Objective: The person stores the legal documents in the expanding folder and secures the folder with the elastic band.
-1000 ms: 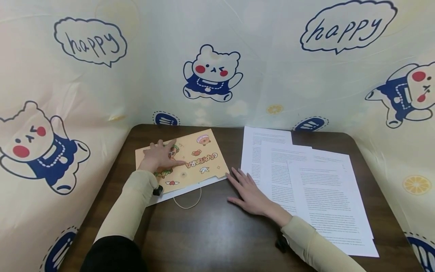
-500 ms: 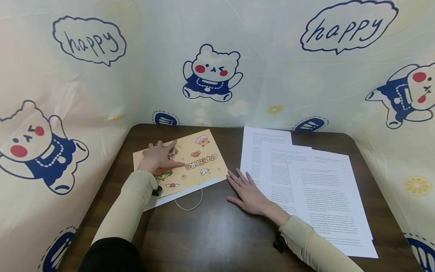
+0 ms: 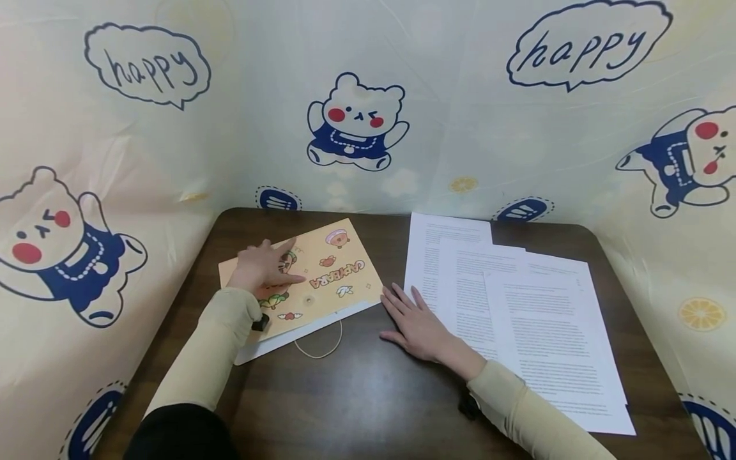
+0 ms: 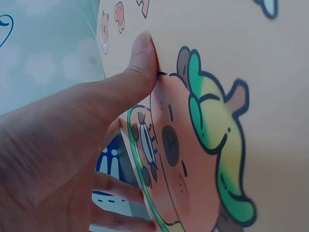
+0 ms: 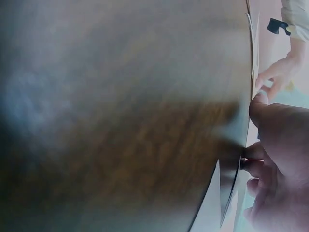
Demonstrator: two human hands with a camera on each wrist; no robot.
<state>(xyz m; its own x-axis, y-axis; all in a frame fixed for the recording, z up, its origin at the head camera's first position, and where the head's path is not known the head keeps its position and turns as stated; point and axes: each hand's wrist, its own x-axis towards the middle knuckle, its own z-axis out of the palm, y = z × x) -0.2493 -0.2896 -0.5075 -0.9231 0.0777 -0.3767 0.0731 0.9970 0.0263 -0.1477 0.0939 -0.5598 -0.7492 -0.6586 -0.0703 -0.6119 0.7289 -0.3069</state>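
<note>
My left hand point(image 3: 261, 265) lies on the pale orange, flat rectangular folder printed with cartoon capybaras point(image 3: 339, 255), its thumb and fingers spread well apart. In the left wrist view my thumb runs straight across the cover while other fingers reach its far edge; I cannot tell whether any of them tuck underneath. The folder sits aslant on the left half of the dark brown wood-grain tabletop point(image 3: 356, 409), with a white layer point(image 3: 253, 352) showing beyond its near edge and a thin cream string loop point(image 3: 316, 357) trailing onto the wood.

My right hand point(image 3: 422, 326) is stretched out flat, fingers nearly straight and thumb held away, clamped on nothing; its fingertips are at the folder's right corner. Just beside it, the overlapping white sheets of printed text point(image 3: 552, 345) fan across the right side, partly hidden behind my hand and forearm.

I judge the step in hand to be steadying and squaring the folder between both hands. From here, a good move calls for even, light pressure at the edge and corner, the string left free and the sheets undisturbed.
</note>
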